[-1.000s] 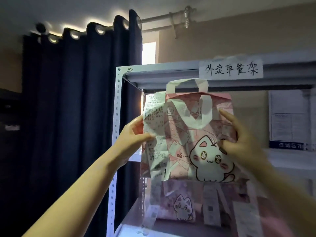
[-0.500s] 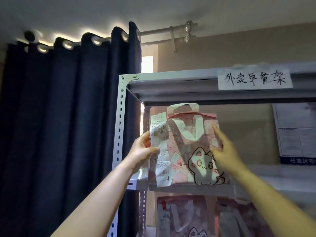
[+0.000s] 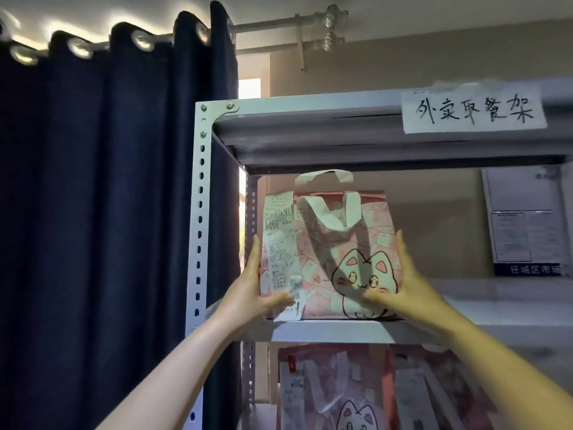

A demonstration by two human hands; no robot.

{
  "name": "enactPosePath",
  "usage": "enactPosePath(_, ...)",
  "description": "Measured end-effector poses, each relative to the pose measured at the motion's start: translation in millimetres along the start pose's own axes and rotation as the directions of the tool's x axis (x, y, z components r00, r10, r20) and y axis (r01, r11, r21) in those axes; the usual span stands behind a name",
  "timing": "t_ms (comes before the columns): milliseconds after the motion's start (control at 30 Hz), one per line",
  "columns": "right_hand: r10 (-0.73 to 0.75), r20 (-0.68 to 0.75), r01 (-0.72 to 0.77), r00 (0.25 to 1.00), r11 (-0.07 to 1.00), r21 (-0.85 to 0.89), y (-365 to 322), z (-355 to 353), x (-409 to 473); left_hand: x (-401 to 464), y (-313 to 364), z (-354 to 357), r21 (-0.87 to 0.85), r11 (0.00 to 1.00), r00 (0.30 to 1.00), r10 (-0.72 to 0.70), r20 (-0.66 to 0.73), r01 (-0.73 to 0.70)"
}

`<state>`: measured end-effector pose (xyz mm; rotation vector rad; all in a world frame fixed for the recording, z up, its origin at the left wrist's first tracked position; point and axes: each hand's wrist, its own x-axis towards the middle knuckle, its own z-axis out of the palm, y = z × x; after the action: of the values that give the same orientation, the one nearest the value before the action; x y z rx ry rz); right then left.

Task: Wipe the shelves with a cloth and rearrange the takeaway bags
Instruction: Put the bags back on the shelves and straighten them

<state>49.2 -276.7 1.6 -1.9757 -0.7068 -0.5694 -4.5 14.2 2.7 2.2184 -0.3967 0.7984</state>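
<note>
A pink takeaway bag [image 3: 322, 243] with a white cat drawing and a long receipt [image 3: 279, 243] on its left front stands upright at the left end of the upper shelf [image 3: 341, 332]. My left hand [image 3: 251, 293] grips its left side, thumb across the receipt's lower end. My right hand [image 3: 400, 283] grips the right side, thumb on the cat drawing. Both handles stick up just under the top shelf. No cloth is in view.
Two more pink bags [image 3: 335, 389] stand on the shelf below. The white metal rack's post [image 3: 198, 243] is at the left, with a dark curtain [image 3: 93, 212] beside it. A handwritten paper label [image 3: 473, 111] hangs on the top beam. A notice [image 3: 527, 225] is on the wall behind.
Both hands have pushed the bag forward and set it down on the upper shelf. The view has tilted up and moved closer to the rack.
</note>
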Motion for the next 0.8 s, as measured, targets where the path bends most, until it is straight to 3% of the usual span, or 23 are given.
enactPosePath(133, 0.042, 0.086, -0.042, 0.995, 0.999, -0.007, 5.8, 0.8, 10.8, 9.6, -9.1, 4.4, -0.019, 1.0, 0.999, 0.004, 0.034, -0.003)
enactPosePath(300, 0.056, 0.081, -0.052, 0.995, 0.997, -0.056, 9.8, 0.6, 20.6, 19.5, -14.9, 2.4, -0.037, 0.998, 0.993, -0.053, 0.11, 0.057)
enactPosePath(433, -0.001, -0.022, -0.001, 1.0, 0.998, -0.059, 5.4, 1.4, 11.6, 10.5, -9.3, 2.0, -0.056, 0.998, 0.999, -0.025, 0.04, 0.027)
enactPosePath(567, -0.09, -0.135, 0.073, 0.987, 0.989, -0.129, 0.1, -5.9, -24.1, -20.4, 13.7, 6.8, 0.047, 0.998, 0.985, 0.04, -0.171, -0.032)
enactPosePath(667, -0.136, -0.091, 0.117, 0.987, 0.976, -0.186, 0.1, -17.4, -58.0, -52.0, 27.4, 17.8, 0.11, 0.987, 0.968, 0.14, -0.21, -0.119)
enactPosePath(800, -0.15, 0.007, 0.148, 0.989, 0.969, -0.198, 13.7, -27.2, -100.8, -96.2, 40.8, 44.5, -0.005, 0.982, 0.974, 0.185, -0.129, -0.187)
